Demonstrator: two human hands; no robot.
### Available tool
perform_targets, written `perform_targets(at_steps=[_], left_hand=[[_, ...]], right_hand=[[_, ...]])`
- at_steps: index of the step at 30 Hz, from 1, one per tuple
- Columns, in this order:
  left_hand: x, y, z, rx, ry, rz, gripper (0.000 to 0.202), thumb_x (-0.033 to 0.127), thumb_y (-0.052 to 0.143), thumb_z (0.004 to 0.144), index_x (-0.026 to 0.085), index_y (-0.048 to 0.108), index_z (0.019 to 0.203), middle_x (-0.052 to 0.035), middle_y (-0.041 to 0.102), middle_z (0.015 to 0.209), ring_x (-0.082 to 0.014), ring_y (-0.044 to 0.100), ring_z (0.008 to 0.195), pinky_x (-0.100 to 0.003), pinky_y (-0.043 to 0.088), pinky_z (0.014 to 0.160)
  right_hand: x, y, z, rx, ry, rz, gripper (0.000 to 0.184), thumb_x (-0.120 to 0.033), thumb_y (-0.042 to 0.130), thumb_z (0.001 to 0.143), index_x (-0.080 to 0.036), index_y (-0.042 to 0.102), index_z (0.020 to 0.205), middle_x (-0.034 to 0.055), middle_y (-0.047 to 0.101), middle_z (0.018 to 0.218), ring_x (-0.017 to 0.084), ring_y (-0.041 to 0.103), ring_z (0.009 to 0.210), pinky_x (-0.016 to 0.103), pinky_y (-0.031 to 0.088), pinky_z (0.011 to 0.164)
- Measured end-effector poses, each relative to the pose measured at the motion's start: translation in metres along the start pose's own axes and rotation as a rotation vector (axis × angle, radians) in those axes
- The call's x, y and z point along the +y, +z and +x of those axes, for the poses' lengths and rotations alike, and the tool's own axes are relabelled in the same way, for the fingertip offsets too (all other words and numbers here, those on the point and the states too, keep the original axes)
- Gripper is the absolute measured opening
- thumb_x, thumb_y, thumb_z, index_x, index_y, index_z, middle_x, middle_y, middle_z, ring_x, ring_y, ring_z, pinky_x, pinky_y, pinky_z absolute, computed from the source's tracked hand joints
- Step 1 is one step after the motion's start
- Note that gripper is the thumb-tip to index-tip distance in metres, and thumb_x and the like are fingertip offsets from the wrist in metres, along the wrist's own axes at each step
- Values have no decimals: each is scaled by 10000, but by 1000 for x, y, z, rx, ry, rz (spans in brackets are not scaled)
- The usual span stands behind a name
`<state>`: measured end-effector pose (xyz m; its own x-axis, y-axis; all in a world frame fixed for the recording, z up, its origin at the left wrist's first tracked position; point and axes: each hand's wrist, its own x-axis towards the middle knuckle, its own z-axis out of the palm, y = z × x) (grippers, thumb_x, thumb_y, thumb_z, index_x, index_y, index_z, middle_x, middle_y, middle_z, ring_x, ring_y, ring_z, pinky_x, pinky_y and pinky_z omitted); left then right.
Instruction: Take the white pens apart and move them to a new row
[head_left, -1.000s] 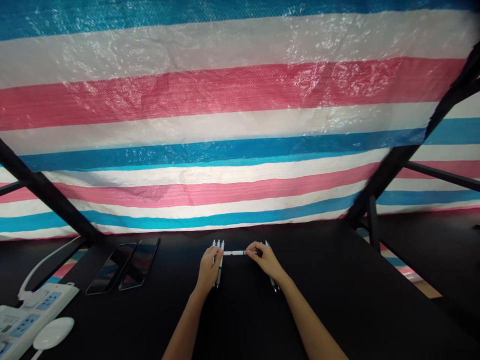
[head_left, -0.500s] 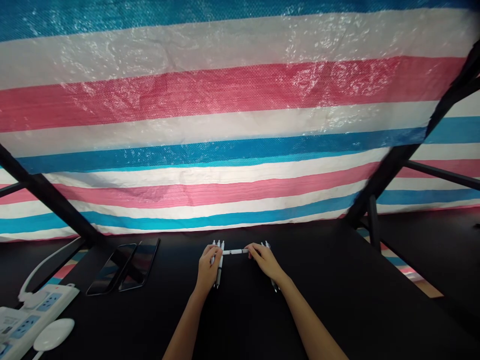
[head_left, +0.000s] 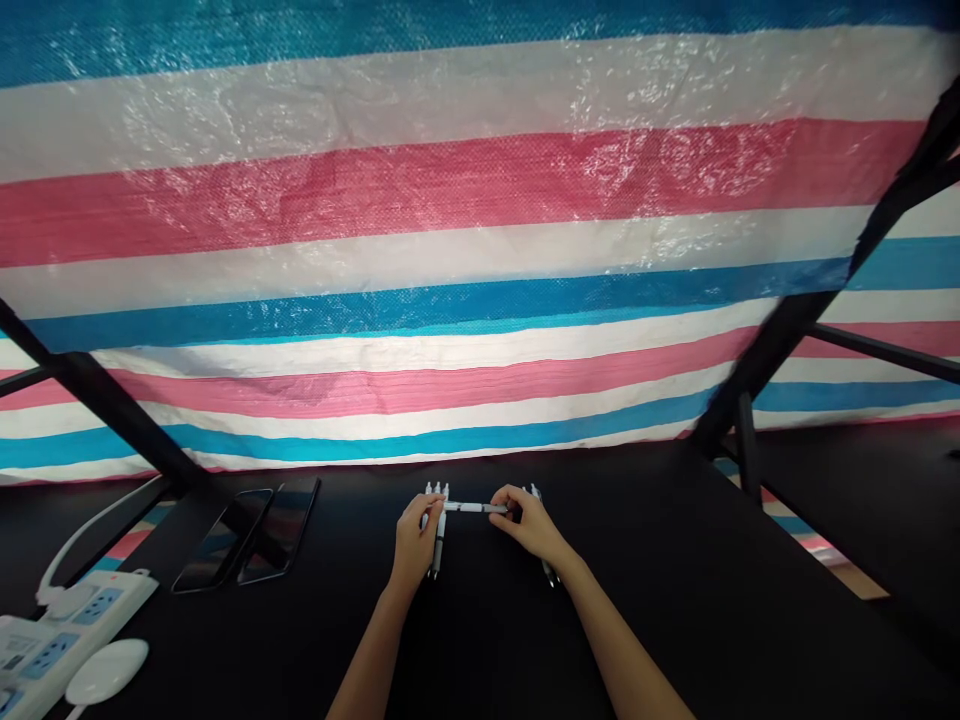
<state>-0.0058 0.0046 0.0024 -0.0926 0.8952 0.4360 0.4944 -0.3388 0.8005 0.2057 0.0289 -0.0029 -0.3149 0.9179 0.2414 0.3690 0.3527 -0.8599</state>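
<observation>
A white pen (head_left: 471,507) lies crosswise between my two hands, its right end grey. At its left end, my left hand (head_left: 416,540) is closed on it with the fingertips. My right hand (head_left: 534,527) pinches the grey end between thumb and fingers. Several white-and-grey pens (head_left: 438,556) lie side by side under and beside my left hand, tips toward me. More pens (head_left: 550,574) lie beneath my right hand, which partly covers them.
Two dark phones (head_left: 225,540) lie on the black table (head_left: 480,650) to the left. Nearer stand a white power strip (head_left: 82,620) and a white oval device (head_left: 109,670). Black frame bars (head_left: 127,420) rise on both sides before a striped sheet (head_left: 450,390).
My right hand's fingers have shifted along the pen, and its grey end now shows. The pen's right end sits slightly lower. My left hand stays nearly still.
</observation>
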Motion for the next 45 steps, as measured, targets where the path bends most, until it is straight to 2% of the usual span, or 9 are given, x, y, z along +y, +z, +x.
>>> perform_targets(at_steps=[3, 6, 11, 20, 26, 31, 37, 41, 45], left_hand=[[0, 0, 0, -4, 0, -5, 275, 371, 456, 847, 189, 662, 864, -65, 675, 842, -206, 631, 820, -308, 489, 728], [-2, 0, 0, -4, -20, -11, 274, 371, 460, 843, 189, 663, 867, -69, 683, 860, -210, 632, 828, -323, 491, 750], [-2, 0, -1, 1, -50, -11, 284, 377, 458, 846, 185, 665, 882, -73, 691, 884, -214, 635, 851, -330, 494, 759], [-1, -1, -2, 9, -50, -5, 308, 391, 447, 850, 178, 665, 894, -74, 692, 877, -210, 638, 830, -315, 502, 737], [-3, -1, -2, 13, -52, -1, 318, 404, 447, 850, 178, 666, 900, -68, 692, 859, -202, 640, 793, -307, 506, 716], [-3, -1, -2, 13, -63, -10, 312, 405, 449, 849, 184, 666, 889, -70, 695, 877, -209, 640, 806, -313, 509, 717], [-2, -1, -2, 8, -65, -13, 313, 411, 453, 849, 185, 665, 895, -70, 689, 860, -202, 633, 784, -308, 507, 712], [-1, -1, -2, 15, -64, -13, 323, 424, 452, 847, 186, 666, 893, -64, 688, 848, -203, 634, 778, -305, 507, 707], [-1, -1, -2, 8, -71, -14, 331, 423, 448, 848, 179, 668, 890, -68, 688, 844, -204, 635, 775, -298, 504, 693]], right_hand=[[-2, 0, -1, 18, 12, -34, 177, -335, 584, 800, -212, 600, 926, 10, 595, 821, 147, 542, 679, 263, 424, 613], [-7, -2, 0, -3, -14, -113, 262, -400, 460, 888, -231, 617, 1013, 33, 632, 880, 173, 573, 746, 298, 428, 671], [-10, -3, 1, -73, -49, -222, 365, -399, 378, 926, -214, 638, 749, 19, 632, 758, 189, 579, 748, 320, 415, 700], [-8, -2, -1, -36, -48, -88, 74, -286, 591, 788, -216, 568, 801, -14, 587, 749, 152, 547, 681, 266, 419, 629], [-9, -2, -1, -25, -23, -96, 196, -359, 525, 848, -221, 603, 964, 19, 616, 820, 167, 572, 725, 285, 434, 659], [-11, -2, 2, -79, -48, -236, 335, -380, 406, 914, -203, 612, 717, 15, 618, 735, 180, 565, 725, 305, 407, 681], [-8, -1, -1, -52, -42, -155, 64, -274, 577, 804, -222, 541, 792, -27, 568, 729, 146, 537, 664, 255, 400, 610], [-7, -1, -2, -20, -18, -99, 183, -288, 618, 778, -233, 542, 936, -14, 579, 799, 150, 552, 688, 261, 424, 624], [-10, -2, -1, -66, -44, -155, 193, -353, 476, 886, -226, 618, 916, 24, 640, 838, 182, 581, 773, 300, 425, 700]])
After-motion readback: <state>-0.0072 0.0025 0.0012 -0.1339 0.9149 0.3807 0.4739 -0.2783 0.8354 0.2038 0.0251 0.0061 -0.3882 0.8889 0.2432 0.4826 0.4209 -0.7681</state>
